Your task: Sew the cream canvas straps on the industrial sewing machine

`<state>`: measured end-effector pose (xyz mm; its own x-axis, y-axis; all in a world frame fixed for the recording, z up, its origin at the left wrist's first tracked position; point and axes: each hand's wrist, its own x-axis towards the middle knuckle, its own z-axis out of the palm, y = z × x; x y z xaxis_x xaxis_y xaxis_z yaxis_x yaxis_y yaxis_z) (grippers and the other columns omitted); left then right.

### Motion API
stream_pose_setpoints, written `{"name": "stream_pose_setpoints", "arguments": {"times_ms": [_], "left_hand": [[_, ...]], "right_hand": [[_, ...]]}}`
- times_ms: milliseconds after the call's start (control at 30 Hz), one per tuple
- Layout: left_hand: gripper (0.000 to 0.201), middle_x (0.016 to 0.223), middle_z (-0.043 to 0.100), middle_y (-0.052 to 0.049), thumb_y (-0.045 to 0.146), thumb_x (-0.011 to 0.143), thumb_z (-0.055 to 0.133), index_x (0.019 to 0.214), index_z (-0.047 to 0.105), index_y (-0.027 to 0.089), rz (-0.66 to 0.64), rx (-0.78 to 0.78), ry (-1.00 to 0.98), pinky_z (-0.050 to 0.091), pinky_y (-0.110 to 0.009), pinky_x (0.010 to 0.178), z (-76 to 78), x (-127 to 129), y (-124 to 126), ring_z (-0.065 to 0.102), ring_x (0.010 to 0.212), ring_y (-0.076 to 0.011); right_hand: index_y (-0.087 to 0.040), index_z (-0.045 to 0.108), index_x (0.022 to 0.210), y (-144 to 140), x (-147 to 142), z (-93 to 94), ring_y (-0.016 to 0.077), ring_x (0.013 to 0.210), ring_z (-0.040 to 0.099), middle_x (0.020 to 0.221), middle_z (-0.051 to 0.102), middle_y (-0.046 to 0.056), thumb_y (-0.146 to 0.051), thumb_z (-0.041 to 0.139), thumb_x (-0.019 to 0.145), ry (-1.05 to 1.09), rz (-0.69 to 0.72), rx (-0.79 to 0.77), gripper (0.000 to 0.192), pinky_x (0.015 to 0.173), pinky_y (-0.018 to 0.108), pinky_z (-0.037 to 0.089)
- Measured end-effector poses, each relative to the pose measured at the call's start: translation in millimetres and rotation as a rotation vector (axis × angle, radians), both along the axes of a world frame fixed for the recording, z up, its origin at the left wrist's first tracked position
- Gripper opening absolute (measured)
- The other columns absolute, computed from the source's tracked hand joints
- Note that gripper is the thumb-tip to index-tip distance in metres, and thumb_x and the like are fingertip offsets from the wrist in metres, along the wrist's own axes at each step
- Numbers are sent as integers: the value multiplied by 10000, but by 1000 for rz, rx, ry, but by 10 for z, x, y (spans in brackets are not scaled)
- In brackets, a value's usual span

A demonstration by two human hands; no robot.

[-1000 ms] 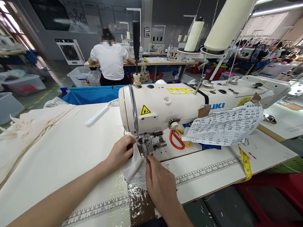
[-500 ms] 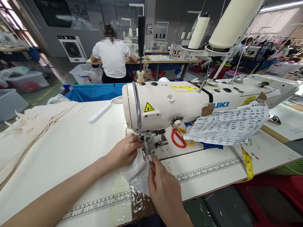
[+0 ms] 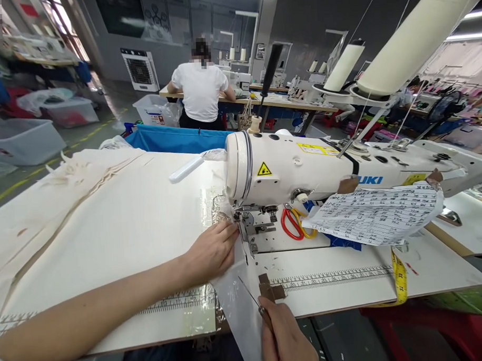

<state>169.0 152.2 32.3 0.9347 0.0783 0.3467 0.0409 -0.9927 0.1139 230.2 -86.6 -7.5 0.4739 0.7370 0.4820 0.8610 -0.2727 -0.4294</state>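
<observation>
My left hand (image 3: pixel 214 252) is at the needle area of the white sewing machine (image 3: pixel 288 171), its fingers closed together on a strip of thin white fabric (image 3: pixel 239 299). The strip runs from under the presser area down over the table's front edge. My right hand (image 3: pixel 288 337) is closed round the handle of an awl (image 3: pixel 252 293), whose thin metal spike points up and left over the fabric. The fingertips of my left hand partly hide the needle.
Red and yellow-handled scissors (image 3: pixel 293 224) lie behind the needle area. A written paper sheet (image 3: pixel 376 213) hangs on the machine. A yellow tape measure (image 3: pixel 399 277) drapes over the table edge. Cream fabric pieces (image 3: pixel 63 202) lie left. A person in white (image 3: pixel 200 92) sits ahead.
My right hand has drawn the awl back from the needle area, toward me and down. More of the white fabric strip shows. The view has shifted, while my left hand stays by the needle.
</observation>
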Motion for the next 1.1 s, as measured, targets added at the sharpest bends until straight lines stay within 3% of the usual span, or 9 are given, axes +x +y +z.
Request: {"name": "stream_pose_setpoints", "arguments": {"times_ms": [233,467,767,1100], "left_hand": [[418,1292,635,-159,191,956,366,1250,638,72,-47,-46,-3,461,-456,1070,-11,-48,65,551,1229,-276],[475,1358,574,-196,216,965,338,1323,568,6,10,5,32,421,-464,1099,-28,-30,13,498,1278,-311],[499,1404,520,-220,219,972,330,1369,511,-23,46,42,98,383,-472,1132,13,-48,-60,450,1330,-330],[477,1404,536,-196,227,963,346,1338,560,23,6,29,65,355,-468,1143,28,-131,-170,449,1339,-313]], "right_hand": [[-213,643,1200,-42,-32,13,226,809,758,1038,748,126,-287,291,1040,-42,7,-68,394,562,253,585],[-193,545,1236,69,30,123,186,798,743,954,728,98,-210,261,1035,-51,93,-43,348,595,234,571],[-177,549,1205,158,107,197,174,719,723,928,710,84,-174,310,998,-102,94,-100,316,554,231,549],[-174,526,1209,259,170,320,166,714,714,933,691,70,-122,357,958,-118,146,-146,306,547,231,538]]}}
